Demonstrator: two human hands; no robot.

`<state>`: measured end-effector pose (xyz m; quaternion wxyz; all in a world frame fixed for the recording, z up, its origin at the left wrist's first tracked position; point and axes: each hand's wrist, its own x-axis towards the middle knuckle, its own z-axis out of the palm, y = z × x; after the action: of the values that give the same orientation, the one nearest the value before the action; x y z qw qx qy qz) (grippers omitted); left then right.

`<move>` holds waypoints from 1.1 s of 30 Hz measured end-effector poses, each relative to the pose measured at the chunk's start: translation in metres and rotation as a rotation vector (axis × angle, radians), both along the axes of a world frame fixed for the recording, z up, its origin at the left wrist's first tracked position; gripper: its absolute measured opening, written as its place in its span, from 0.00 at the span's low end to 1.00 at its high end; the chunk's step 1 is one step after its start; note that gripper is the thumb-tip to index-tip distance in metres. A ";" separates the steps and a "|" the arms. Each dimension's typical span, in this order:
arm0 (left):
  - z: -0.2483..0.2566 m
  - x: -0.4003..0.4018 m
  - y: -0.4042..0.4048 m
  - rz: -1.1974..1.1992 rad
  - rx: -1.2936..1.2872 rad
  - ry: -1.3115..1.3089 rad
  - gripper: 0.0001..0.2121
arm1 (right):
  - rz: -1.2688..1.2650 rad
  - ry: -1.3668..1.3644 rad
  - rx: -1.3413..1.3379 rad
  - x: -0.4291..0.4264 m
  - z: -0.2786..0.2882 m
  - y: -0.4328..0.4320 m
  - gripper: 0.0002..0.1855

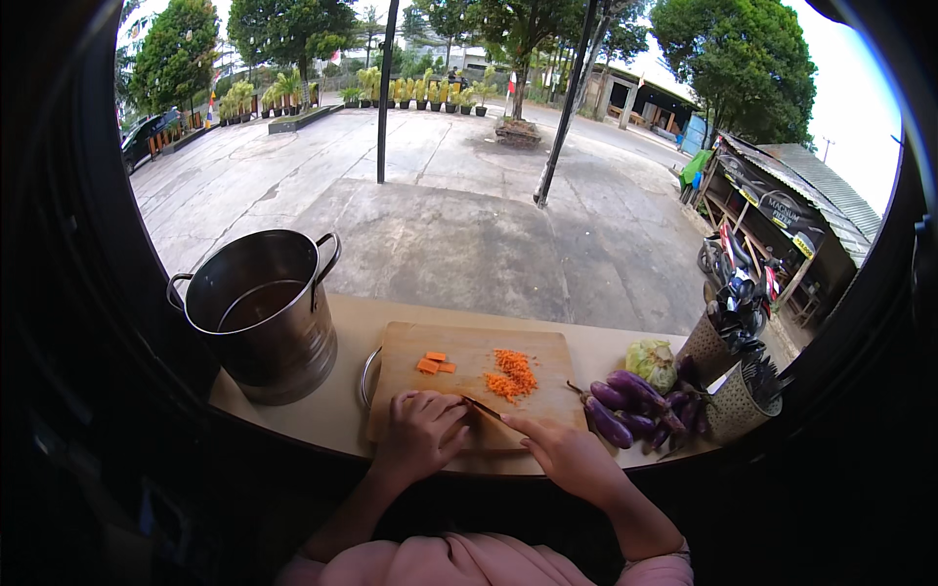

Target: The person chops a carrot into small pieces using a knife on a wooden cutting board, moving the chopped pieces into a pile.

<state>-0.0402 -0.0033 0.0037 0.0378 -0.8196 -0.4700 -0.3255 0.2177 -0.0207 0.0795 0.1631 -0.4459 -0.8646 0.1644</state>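
Observation:
A wooden cutting board (469,340) lies on the counter in front of me. My right hand (571,448) grips a knife (481,407), its index finger stretched along the back of the blade. The blade points left, its tip close to the fingers of my left hand (421,432). That hand rests curled on the near left part of the board; whatever may be under its fingers is hidden. Farther up the board sit a few flat carrot pieces (434,363). To their right is a loose heap of finely chopped carrot (514,373).
A deep steel pot (267,344) with two handles stands left of the board. Several purple eggplants (612,421) lie to the right, beside a cabbage (651,365). Two patterned utensil holders (740,414) stand at the right end of the counter (344,315). Beyond is a paved yard.

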 end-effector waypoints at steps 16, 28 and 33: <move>-0.001 -0.001 0.000 0.020 0.038 -0.003 0.16 | 0.018 -0.132 -0.045 -0.001 0.030 0.012 0.23; 0.001 0.001 -0.001 0.012 0.037 -0.004 0.15 | -0.021 -0.127 -0.068 0.022 0.033 -0.006 0.24; 0.000 0.001 -0.001 0.026 0.047 -0.003 0.15 | 0.020 -0.050 0.042 0.015 0.023 0.000 0.24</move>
<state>-0.0391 -0.0045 0.0033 0.0604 -0.8119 -0.4728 -0.3371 0.2324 -0.0210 0.1021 0.1493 -0.4378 -0.8760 0.1368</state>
